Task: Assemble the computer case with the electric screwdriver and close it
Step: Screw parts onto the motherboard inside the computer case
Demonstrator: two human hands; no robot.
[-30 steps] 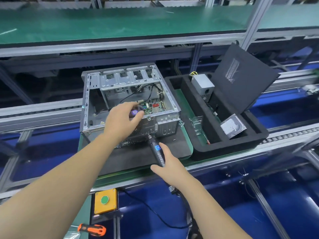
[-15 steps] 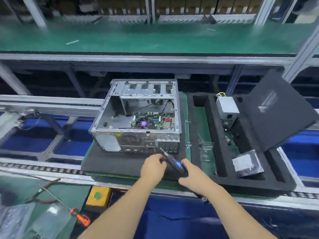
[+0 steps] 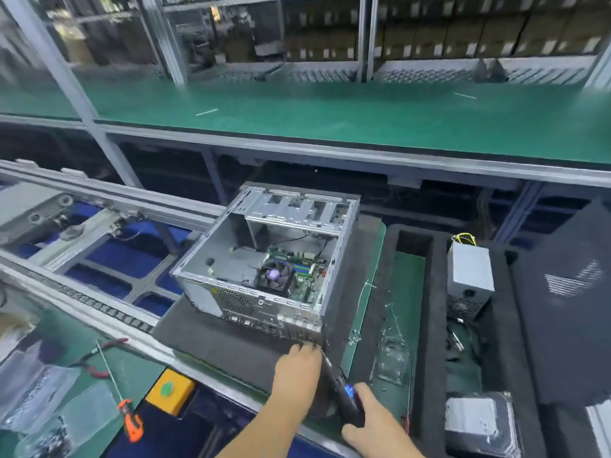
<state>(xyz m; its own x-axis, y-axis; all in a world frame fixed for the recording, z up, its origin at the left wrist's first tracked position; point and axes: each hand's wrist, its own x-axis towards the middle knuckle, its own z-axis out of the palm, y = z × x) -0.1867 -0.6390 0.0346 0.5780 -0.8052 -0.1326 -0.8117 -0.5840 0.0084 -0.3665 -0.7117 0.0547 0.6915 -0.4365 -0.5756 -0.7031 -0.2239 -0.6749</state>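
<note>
The open metal computer case [image 3: 211, 256] lies on a black foam mat [image 3: 215, 345], its motherboard and fan [image 3: 273, 275] showing. My right hand [image 3: 373, 424] grips the black electric screwdriver [image 3: 345, 396], which points up-left at the lower right corner of the case's rear panel. My left hand [image 3: 297, 371] is at the bit, fingers curled round its tip by that corner. The tip itself is hidden by the fingers. The black side panel [image 3: 568, 302] leans at the right.
A black foam tray [image 3: 429, 325] at the right holds a grey power supply [image 3: 469, 271] and a hard drive [image 3: 476, 421]. At the lower left are a yellow box with a green button [image 3: 169, 390], an orange-handled screwdriver [image 3: 130, 421], red pliers [image 3: 94, 358] and plastic bags. Conveyor rails run at the left.
My left hand left the fan inside the case and came down to the screwdriver bit at the rear panel. The view has swung left and pulled back.
</note>
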